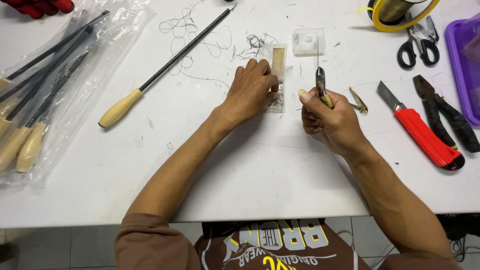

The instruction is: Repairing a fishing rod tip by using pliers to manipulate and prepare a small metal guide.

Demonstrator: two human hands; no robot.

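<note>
My left hand (252, 90) rests with its fingers in a small clear plastic box (277, 65) holding tiny metal pieces on the white table (250, 165). My right hand (330, 120) is closed around small pliers (321, 85), jaws pointing away from me, with a thin wire (317, 50) standing up from the jaws. The box's clear lid (308, 41) lies just beyond.
A wooden-handled rod (165, 65) lies left of centre, with more of them in a plastic bag (45, 90) at far left. Right of my hand: a small clip (358, 101), red utility knife (422, 132), black pliers (445, 112), scissors (417, 42), a spool (400, 12), purple tray (465, 70).
</note>
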